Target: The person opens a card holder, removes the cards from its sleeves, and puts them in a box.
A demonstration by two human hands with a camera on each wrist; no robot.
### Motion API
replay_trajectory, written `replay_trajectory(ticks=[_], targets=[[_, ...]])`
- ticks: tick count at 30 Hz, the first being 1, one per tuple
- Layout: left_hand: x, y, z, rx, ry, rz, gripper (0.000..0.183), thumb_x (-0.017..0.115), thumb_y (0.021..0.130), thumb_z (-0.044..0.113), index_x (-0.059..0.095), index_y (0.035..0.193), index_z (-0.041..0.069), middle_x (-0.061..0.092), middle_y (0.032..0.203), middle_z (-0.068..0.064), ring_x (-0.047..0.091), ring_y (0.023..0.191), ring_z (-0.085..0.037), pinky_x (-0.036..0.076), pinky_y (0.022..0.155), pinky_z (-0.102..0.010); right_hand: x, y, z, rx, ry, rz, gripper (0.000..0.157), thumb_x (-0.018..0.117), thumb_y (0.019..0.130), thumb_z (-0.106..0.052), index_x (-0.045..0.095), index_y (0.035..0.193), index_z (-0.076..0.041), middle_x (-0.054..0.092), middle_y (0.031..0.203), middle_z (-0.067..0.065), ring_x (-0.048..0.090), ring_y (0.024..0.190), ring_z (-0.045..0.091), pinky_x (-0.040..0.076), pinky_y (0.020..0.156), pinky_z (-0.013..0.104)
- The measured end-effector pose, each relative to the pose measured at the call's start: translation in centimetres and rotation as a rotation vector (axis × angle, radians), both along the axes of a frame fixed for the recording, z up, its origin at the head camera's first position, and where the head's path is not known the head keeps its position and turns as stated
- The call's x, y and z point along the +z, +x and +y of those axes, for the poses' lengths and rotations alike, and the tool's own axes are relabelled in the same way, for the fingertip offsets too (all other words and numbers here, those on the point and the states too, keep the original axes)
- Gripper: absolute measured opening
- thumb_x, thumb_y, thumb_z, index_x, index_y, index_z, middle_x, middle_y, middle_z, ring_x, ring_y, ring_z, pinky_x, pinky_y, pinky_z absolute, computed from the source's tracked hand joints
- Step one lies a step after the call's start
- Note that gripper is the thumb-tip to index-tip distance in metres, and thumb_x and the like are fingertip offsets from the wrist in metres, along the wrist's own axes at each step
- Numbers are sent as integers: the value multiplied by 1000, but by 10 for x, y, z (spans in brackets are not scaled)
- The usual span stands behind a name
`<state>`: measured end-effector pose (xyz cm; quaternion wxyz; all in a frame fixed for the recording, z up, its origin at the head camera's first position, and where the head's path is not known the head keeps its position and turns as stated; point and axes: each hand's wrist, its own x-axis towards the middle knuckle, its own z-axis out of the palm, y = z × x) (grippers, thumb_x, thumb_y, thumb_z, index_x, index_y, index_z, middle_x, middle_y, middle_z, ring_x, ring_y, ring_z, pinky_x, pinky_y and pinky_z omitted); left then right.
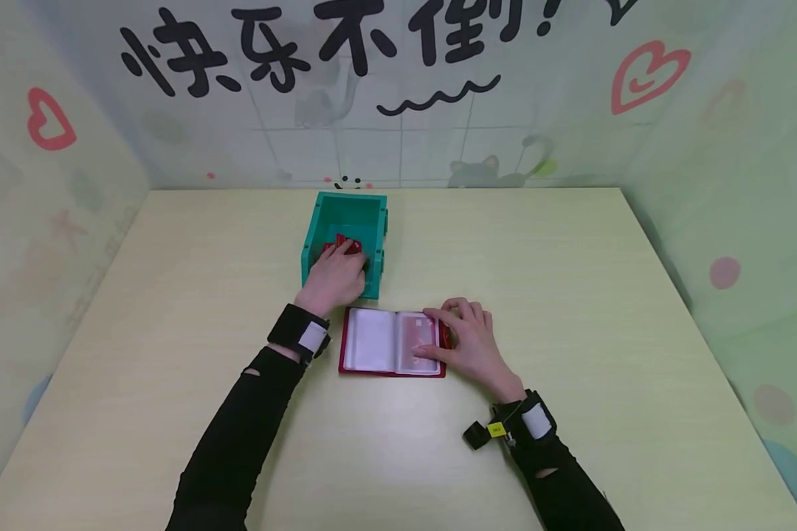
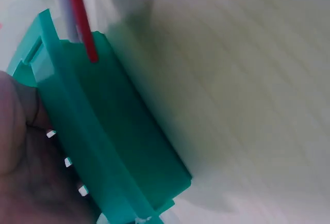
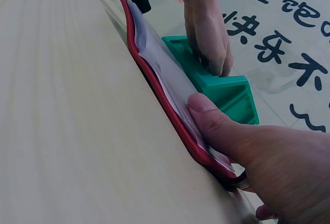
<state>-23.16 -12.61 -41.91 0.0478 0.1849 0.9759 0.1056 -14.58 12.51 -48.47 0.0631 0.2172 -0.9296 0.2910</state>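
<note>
A red card holder (image 1: pixel 342 361) lies spread on the table with whitish clear sleeves; a pinkish card (image 1: pixel 417 333) shows in its right-hand sleeve. My right hand (image 1: pixel 470 343) grips the holder's right edge, thumb on the sleeve and fingers at the far corner and outer side. In the right wrist view, the thumb (image 3: pixel 203 105) presses on the page. Just beyond the holder stands a green bin (image 1: pixel 377 276). My left hand (image 1: pixel 335 280) reaches into it, fingers over small red items (image 1: pixel 341 240). Whether those fingers pinch one is hidden by the hand and bin wall.
The pale wooden table (image 1: pixel 604 332) extends around the bin and holder. A printed backdrop (image 1: pixel 398 147) rises at its far edge, with patterned side panels left and right. Black straps with small cameras (image 1: pixel 477 435) sit on the wrists.
</note>
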Motion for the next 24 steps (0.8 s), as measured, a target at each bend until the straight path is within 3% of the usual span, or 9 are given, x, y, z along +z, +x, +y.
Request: replay_trajectory(ticks=[4, 8, 12, 17, 22, 24], targets=[[0, 4, -4, -6, -12, 38, 32, 47, 95, 12, 61, 120, -3, 61, 125, -20, 45, 125, -37, 25, 110, -56, 0, 0, -1, 4, 2, -7, 65, 77, 70, -51, 64, 125, -18, 47, 115, 8, 34, 109, 27, 30, 91, 49], [2, 8, -6, 1, -26, 61, 37, 52, 95, 15, 59, 127, 0, 60, 124, -20, 52, 115, -36, 33, 105, -57, -1, 0, -2, 2, 7, -4, 65, 77, 70, -51, 64, 125, -18, 47, 115, 8, 34, 109, 27, 30, 90, 49], [4, 10, -6, 8, -58, 48, 38, 54, 95, 18, 60, 129, 4, 53, 126, -23, 57, 97, -35, 53, 84, -51, 0, 0, -1, -1, 10, -11, 66, 77, 70, -51, 64, 126, -18, 46, 116, 8, 34, 109, 27, 29, 91, 49], [4, 8, -6, 30, -66, 55, 30, 50, 95, 17, 69, 112, 1, 51, 121, -22, 57, 73, -31, 57, 64, -48, 2, 0, -1, -3, 11, -23, 66, 77, 71, -51, 64, 126, -17, 46, 116, 8, 34, 109, 26, 29, 91, 49], [7, 11, -5, 80, -53, 35, 25, 53, 93, 15, 69, 103, -2, 55, 114, -22, 56, 76, -32, 57, 67, -51, 1, 0, -1, -1, 9, -15, 66, 77, 71, -51, 64, 126, -18, 46, 115, 8, 34, 108, 26, 29, 90, 49], [8, 16, -5, 91, -45, 70, 25, 55, 92, 14, 69, 103, -3, 55, 113, -23, 56, 81, -33, 57, 69, -51, 0, 0, -1, -1, 6, -12, 66, 77, 70, -51, 64, 125, -17, 46, 114, 8, 34, 108, 26, 29, 90, 49]])
